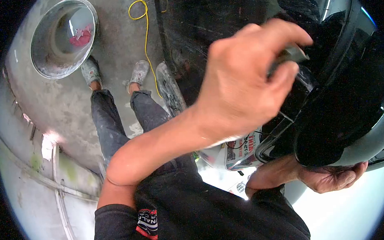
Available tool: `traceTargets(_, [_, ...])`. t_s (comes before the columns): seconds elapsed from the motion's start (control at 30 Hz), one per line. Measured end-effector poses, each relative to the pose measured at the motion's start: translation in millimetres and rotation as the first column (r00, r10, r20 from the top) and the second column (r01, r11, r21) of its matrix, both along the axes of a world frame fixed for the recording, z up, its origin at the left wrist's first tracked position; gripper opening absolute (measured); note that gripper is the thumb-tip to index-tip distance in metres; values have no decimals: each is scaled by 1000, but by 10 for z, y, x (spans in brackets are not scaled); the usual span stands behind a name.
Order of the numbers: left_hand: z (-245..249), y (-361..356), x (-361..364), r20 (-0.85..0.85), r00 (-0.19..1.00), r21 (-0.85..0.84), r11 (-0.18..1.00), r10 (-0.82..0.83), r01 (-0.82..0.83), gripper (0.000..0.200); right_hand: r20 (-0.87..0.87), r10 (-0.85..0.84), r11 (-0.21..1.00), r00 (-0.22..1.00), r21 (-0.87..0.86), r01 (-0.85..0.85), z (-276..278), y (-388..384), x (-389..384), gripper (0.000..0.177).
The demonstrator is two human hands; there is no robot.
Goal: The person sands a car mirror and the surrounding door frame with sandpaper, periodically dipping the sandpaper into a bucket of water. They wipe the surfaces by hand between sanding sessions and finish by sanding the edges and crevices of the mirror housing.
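Note:
Above a glossy black car panel, my left hand is smeared by motion. Its thumb and index finger pinch a small dark grey piece, whose kind I cannot tell. My right hand reaches under a rounded glossy black part that looks like a car side mirror. The fingers curl against its lower edge, and the part hides some of that hand. Between the two arms, a printed newspaper sheet shows beside the black bodywork.
A metal basin at the upper left holds water and a pink cloth. A yellow cord runs along the concrete floor past my feet. A pale wall stands at the left.

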State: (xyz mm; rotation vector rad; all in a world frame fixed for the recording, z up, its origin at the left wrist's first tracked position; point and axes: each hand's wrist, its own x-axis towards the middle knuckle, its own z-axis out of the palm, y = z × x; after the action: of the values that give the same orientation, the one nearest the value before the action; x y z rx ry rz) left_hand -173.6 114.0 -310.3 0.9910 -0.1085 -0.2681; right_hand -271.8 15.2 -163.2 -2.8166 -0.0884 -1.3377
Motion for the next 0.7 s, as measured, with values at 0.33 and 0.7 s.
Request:
traceTargets(0.33, [-102, -186, -194, 496, 867, 174, 971, 57, -163, 11, 156, -63, 721, 986, 690, -64, 132, -197, -124, 43])
traceTargets(0.7, [80, -39, -500, 370, 928, 228, 964, 44, -137, 41, 8, -343, 937, 939, -66, 343, -53, 39, 43, 46])
